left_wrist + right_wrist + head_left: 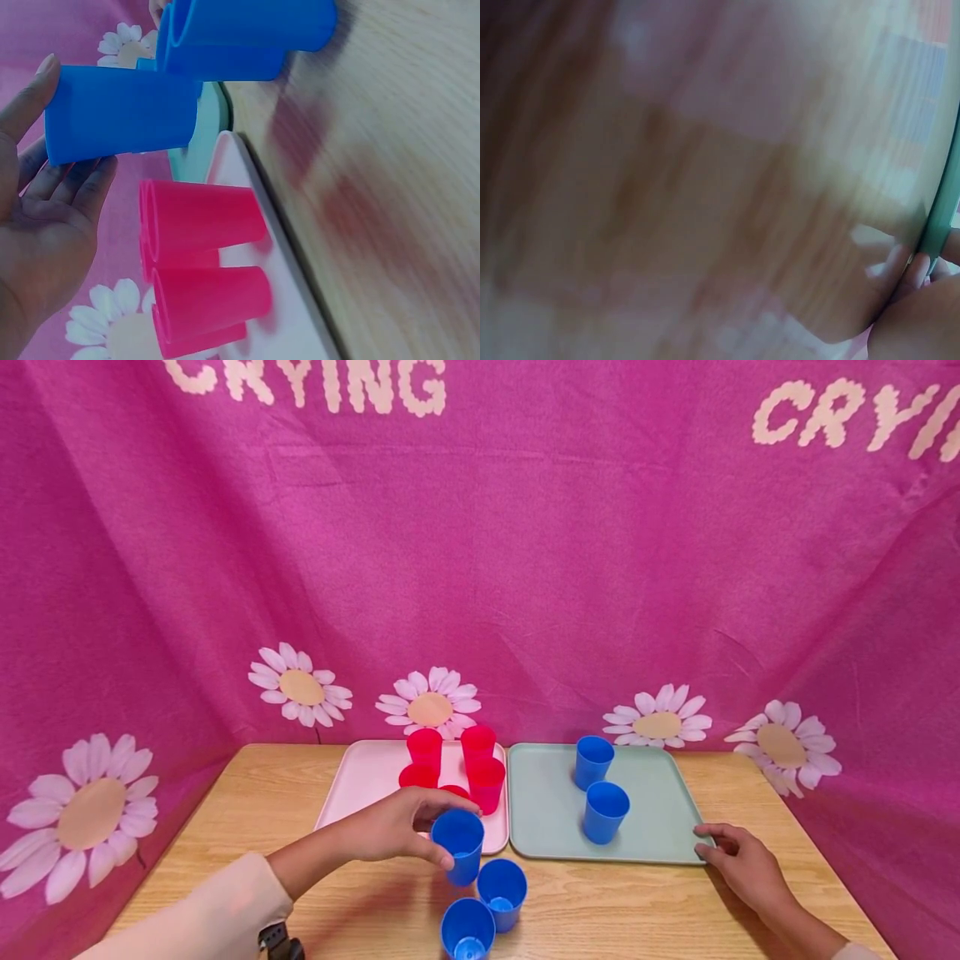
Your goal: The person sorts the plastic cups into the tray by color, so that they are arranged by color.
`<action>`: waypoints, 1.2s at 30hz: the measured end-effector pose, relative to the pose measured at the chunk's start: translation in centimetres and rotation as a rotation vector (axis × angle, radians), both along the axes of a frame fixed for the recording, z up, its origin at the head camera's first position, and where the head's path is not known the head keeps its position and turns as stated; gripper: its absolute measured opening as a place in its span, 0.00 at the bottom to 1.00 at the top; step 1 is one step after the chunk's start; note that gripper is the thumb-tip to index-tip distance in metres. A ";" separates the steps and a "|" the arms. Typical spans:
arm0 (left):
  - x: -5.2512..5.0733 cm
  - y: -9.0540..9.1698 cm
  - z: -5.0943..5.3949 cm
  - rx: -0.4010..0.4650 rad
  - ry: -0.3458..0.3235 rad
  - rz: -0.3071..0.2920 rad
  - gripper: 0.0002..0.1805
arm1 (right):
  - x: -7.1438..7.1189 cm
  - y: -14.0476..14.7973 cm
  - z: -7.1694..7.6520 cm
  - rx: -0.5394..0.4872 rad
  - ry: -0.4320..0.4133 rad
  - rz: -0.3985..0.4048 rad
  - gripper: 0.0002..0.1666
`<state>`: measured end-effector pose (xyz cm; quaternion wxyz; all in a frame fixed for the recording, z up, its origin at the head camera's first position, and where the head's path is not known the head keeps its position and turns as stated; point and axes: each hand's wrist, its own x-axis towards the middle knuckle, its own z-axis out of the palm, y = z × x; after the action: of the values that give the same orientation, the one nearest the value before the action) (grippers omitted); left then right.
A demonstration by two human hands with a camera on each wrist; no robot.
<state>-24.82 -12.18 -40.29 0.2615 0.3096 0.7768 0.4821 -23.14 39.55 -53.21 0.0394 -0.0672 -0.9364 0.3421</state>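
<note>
My left hand (386, 827) grips a blue cup (459, 853) by its rim, thumb on one side and fingers on the other. In the left wrist view this held cup (120, 112) is off the table. Just in front of it, two more blue cups stand on the table, a nearer cup (468, 933) and a farther cup (504, 900). At the front right corner of the green tray (540, 806), my right hand (746, 868) pinches the edge. On that tray stand a rear blue cup (595, 764) and a front blue cup (605, 814).
Left of the green tray lies a pink tray (360, 789) bearing several red cups (487, 785), partly hidden behind my left hand. Both trays rest on a wooden table (600, 910). A magenta cloth (525, 568) with daisies hangs behind and at both sides.
</note>
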 end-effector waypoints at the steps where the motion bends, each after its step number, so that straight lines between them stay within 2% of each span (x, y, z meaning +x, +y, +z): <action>1: -0.1 0.1 0.2 0.000 0.007 -0.002 0.33 | 0.0 0.0 0.0 0.002 0.001 0.000 0.21; 10: -1.0 1.9 1.3 -0.026 0.085 0.030 0.34 | -0.2 0.0 0.0 -0.023 -0.023 -0.010 0.22; 17: -1.7 3.5 1.5 -0.035 0.100 0.089 0.34 | -0.2 0.1 -0.2 -0.006 -0.006 -0.003 0.21; 24: -2.7 5.5 1.1 -0.033 0.162 0.127 0.36 | 0.0 0.1 -0.2 0.002 0.008 -0.002 0.21; 29: -3.1 7.2 0.7 0.001 0.171 0.167 0.36 | 0.1 0.0 -0.2 -0.004 0.004 -0.003 0.21; 36: -3.3 9.7 0.3 -0.044 0.174 0.295 0.38 | 0.1 0.0 -0.1 -0.005 0.005 -0.005 0.21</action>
<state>-28.16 -2.45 -39.99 0.1265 0.2272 0.8438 0.4695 -23.01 39.56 -53.34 0.0423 -0.0689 -0.9352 0.3447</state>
